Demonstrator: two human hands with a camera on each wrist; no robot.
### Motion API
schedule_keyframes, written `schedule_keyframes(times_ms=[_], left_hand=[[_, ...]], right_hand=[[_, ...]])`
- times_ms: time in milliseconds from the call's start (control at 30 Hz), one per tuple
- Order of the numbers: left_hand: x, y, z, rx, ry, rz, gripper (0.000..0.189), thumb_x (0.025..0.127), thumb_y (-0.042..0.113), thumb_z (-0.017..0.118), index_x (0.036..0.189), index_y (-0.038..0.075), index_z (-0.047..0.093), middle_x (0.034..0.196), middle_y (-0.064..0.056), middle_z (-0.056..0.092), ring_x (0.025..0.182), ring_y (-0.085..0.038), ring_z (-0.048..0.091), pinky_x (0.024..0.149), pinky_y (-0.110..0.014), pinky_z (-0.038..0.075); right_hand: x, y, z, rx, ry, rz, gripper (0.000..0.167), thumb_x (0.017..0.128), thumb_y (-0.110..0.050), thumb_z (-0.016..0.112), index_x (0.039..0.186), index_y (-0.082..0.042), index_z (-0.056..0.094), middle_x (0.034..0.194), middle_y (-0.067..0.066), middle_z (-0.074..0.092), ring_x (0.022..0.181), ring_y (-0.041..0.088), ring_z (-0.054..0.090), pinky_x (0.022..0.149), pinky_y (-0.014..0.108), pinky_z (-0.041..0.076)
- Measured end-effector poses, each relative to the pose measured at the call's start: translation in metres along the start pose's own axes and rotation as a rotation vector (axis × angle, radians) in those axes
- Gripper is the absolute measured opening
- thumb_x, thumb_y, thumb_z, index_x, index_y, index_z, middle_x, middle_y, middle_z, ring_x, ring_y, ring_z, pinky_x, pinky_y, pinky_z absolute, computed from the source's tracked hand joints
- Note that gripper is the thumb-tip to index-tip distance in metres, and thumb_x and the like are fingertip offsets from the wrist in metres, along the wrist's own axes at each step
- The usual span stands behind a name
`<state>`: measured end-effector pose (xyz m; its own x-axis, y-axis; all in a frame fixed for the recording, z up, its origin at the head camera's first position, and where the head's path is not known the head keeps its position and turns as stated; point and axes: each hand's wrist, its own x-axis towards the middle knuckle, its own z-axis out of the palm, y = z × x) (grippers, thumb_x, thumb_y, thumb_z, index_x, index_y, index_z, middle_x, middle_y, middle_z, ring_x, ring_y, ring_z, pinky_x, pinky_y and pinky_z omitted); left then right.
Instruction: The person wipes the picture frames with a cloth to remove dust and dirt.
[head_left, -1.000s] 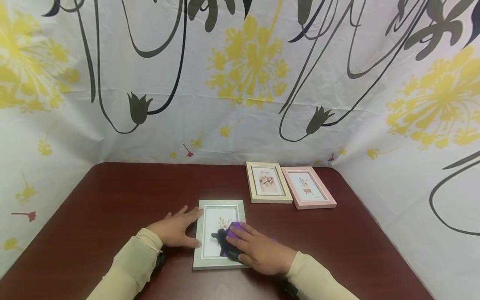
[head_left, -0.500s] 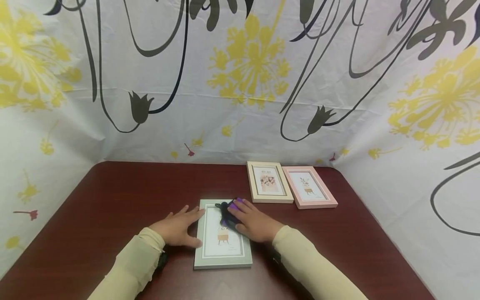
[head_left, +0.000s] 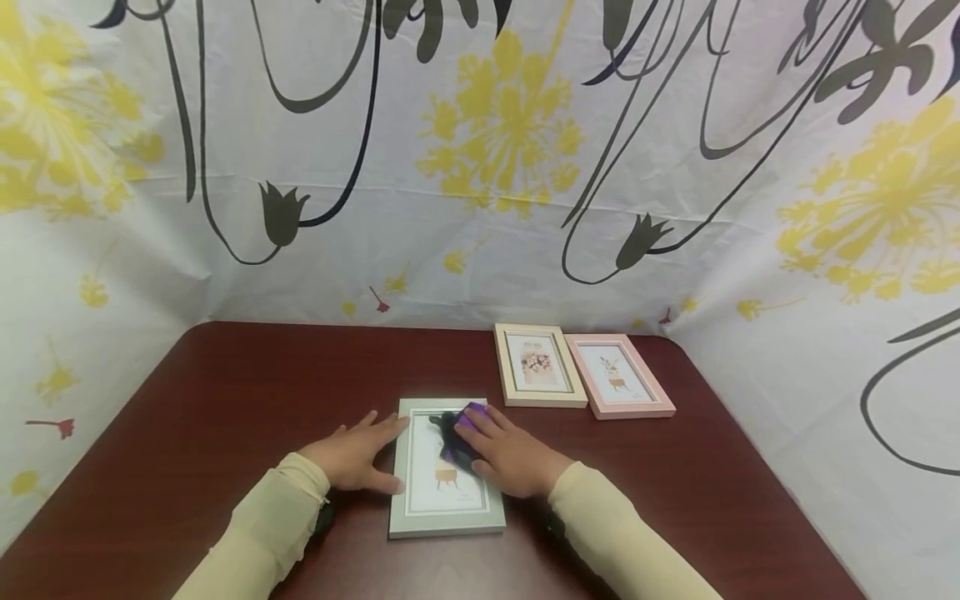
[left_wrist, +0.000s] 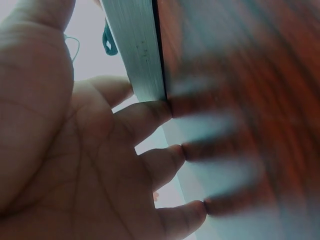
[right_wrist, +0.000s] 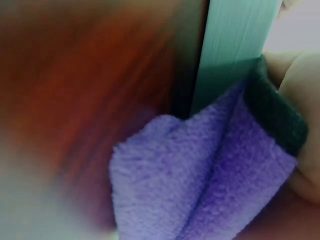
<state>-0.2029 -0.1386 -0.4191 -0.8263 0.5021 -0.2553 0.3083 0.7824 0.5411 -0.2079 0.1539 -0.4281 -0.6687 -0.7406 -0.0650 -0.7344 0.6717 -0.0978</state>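
Note:
A pale green picture frame [head_left: 447,525] lies flat on the table, with a small drawing behind its pane. My left hand [head_left: 355,458] rests at its left edge, fingers spread. In the left wrist view, fingertips touch the side of the frame [left_wrist: 136,47]. Over the upper right of the pane, my right hand [head_left: 521,460] presses a bunched purple cloth [head_left: 472,414] with a dark border, its fingers lying straight across it. The fuzzy cloth [right_wrist: 195,180] hangs over the frame's side [right_wrist: 232,45] in the right wrist view. The cloth covers part of the drawing.
Behind and to the right, a cream picture frame [head_left: 542,400] and a pink picture frame [head_left: 630,411] lie side by side on the dark red wooden table [head_left: 322,367]. A white flower-patterned curtain [head_left: 360,283] surrounds the table's back and sides.
The right hand and cloth have moved from the frame's lower right up to its upper right, then slightly back down. The left hand and the frame have barely moved.

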Motion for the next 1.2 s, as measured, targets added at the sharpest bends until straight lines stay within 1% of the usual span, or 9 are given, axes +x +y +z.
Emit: schedule_keyframes(times_ms=[67,233,367,467,600,733,967,1067,1200], left_hand=[[0.0,-0.001,0.001,-0.006,-0.001,0.003,0.099,0.079,0.049,0.081,0.157,0.014,0.031,0.16,-0.013,0.028,0.149,-0.041,0.012,0.112,-0.069,0.013],[0.001,-0.002,0.001,-0.018,0.0,0.01,0.099,0.079,0.047,0.081,0.157,0.014,0.03,0.161,-0.013,0.027,0.149,-0.04,0.011,0.112,-0.069,0.011],[0.0,-0.003,0.0,-0.019,0.004,0.016,0.099,0.08,0.047,0.081,0.157,0.014,0.03,0.16,-0.014,0.028,0.149,-0.041,0.011,0.112,-0.07,0.011],[0.0,-0.003,-0.001,-0.02,0.005,0.019,0.099,0.079,0.047,0.081,0.157,0.014,0.03,0.16,-0.014,0.028,0.149,-0.041,0.011,0.111,-0.07,0.011],[-0.001,-0.004,-0.001,-0.028,-0.002,0.025,0.1,0.078,0.048,0.081,0.157,0.014,0.03,0.16,-0.014,0.027,0.149,-0.041,0.01,0.111,-0.07,0.01],[-0.001,-0.003,0.0,-0.035,-0.006,0.023,0.1,0.078,0.048,0.082,0.157,0.014,0.031,0.16,-0.014,0.028,0.149,-0.041,0.01,0.112,-0.07,0.011],[0.0,-0.004,0.002,-0.028,0.0,0.011,0.099,0.077,0.049,0.082,0.156,0.015,0.033,0.16,-0.013,0.029,0.149,-0.04,0.011,0.112,-0.068,0.013],[0.0,-0.004,0.003,-0.029,0.0,0.003,0.099,0.077,0.049,0.083,0.156,0.016,0.033,0.16,-0.013,0.03,0.149,-0.04,0.011,0.112,-0.068,0.012],[0.0,-0.004,0.002,-0.034,0.0,-0.005,0.099,0.077,0.049,0.083,0.156,0.017,0.033,0.16,-0.012,0.029,0.149,-0.039,0.011,0.113,-0.068,0.012]], right_hand=[[-0.006,-0.003,0.002,0.013,0.005,-0.015,0.056,0.103,-0.026,0.049,0.153,-0.004,0.037,0.159,0.018,0.028,0.149,0.033,0.017,0.119,0.048,0.015],[-0.024,-0.014,0.001,0.066,0.019,-0.067,0.055,0.102,-0.025,0.051,0.151,-0.004,0.04,0.159,0.018,0.029,0.148,0.036,0.019,0.118,0.049,0.02],[-0.036,-0.022,-0.001,0.07,0.013,-0.11,0.053,0.103,-0.026,0.05,0.151,-0.006,0.041,0.159,0.016,0.029,0.148,0.036,0.02,0.117,0.049,0.021],[-0.04,-0.026,-0.001,0.053,0.03,-0.124,0.052,0.103,-0.026,0.05,0.151,-0.007,0.042,0.159,0.015,0.031,0.148,0.035,0.022,0.117,0.048,0.023],[-0.041,-0.027,0.0,0.053,0.05,-0.109,0.051,0.102,-0.025,0.051,0.15,-0.007,0.044,0.158,0.016,0.032,0.147,0.035,0.023,0.117,0.048,0.024],[-0.035,-0.023,0.002,0.058,0.051,-0.074,0.052,0.102,-0.025,0.05,0.15,-0.006,0.043,0.158,0.017,0.031,0.147,0.036,0.023,0.117,0.048,0.024],[-0.005,0.0,0.003,0.038,0.044,-0.001,0.053,0.103,-0.026,0.046,0.152,-0.005,0.04,0.158,0.017,0.031,0.148,0.033,0.02,0.119,0.045,0.017],[0.006,0.008,0.0,0.068,0.039,0.023,0.053,0.103,-0.024,0.047,0.151,-0.003,0.039,0.158,0.018,0.032,0.148,0.033,0.021,0.12,0.046,0.016],[0.01,0.011,-0.002,0.119,0.032,0.027,0.053,0.103,-0.022,0.048,0.151,-0.001,0.038,0.158,0.021,0.03,0.148,0.035,0.02,0.119,0.048,0.016]])
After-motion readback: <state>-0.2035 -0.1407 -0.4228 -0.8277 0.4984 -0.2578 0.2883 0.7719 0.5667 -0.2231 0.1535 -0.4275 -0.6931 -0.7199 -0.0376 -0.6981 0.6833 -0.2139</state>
